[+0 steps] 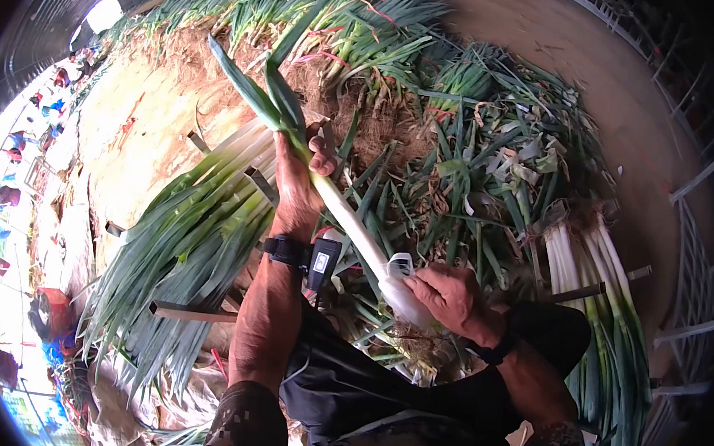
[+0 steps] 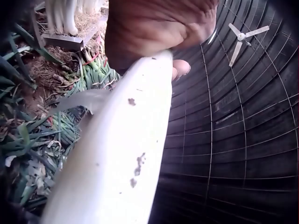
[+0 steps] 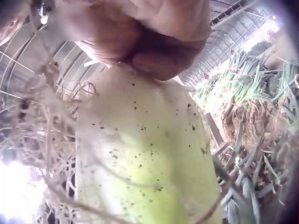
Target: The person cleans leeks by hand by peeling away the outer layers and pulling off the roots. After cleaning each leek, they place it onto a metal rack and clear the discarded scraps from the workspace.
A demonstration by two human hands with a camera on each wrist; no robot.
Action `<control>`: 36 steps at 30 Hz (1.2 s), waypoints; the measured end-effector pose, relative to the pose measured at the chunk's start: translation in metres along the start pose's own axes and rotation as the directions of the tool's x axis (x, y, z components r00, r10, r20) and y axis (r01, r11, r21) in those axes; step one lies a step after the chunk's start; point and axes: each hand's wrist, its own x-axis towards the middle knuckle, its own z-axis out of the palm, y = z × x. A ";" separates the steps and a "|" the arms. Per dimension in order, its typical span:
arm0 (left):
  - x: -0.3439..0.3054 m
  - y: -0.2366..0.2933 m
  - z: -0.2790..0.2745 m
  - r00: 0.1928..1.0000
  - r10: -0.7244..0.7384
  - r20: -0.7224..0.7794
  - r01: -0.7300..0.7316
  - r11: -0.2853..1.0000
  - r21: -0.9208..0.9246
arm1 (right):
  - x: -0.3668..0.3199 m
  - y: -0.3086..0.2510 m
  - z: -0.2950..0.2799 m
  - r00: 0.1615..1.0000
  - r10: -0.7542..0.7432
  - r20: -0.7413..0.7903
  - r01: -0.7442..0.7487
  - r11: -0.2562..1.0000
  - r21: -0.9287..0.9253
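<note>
A long green onion (image 1: pixel 355 229) slants across the middle of the head view, leaves at the upper left and roots at the lower right. Around its upper stalk, just below the leaves, my left hand (image 1: pixel 298 168) keeps a grip. My right hand (image 1: pixel 450 299) pinches the white lower stalk close to the root end. Dark specks of soil dot the white stalk (image 3: pixel 149 154) under the bent fingers in the right wrist view. From the stalk's side, a thin translucent strip of skin (image 2: pixel 86 100) stands away in the left wrist view.
White-stalked green onions (image 1: pixel 199 210) lie on a metal rack at left, with a smaller bunch (image 1: pixel 598 254) on another at right. Tied, rooty bundles (image 1: pixel 337 45) line the back. Loose leaf trimmings (image 1: pixel 452 188) cover the ground between. A metal bar (image 1: pixel 190 314) juts near my left forearm.
</note>
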 end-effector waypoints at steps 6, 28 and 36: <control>0.004 -0.006 -0.015 0.993 0.051 -0.105 -0.037 0.991 0.128 | -0.033 -0.015 -0.024 0.991 0.122 0.056 -0.117 0.989 -0.087; 0.012 0.028 -0.004 0.973 0.203 -0.105 -0.179 0.963 0.201 | 0.018 0.011 0.010 0.941 0.280 0.190 -0.269 0.960 -0.082; 0.013 0.042 -0.018 0.937 0.293 -0.193 -0.232 0.930 0.284 | -0.034 0.009 -0.016 0.958 0.227 0.176 -0.211 0.972 -0.102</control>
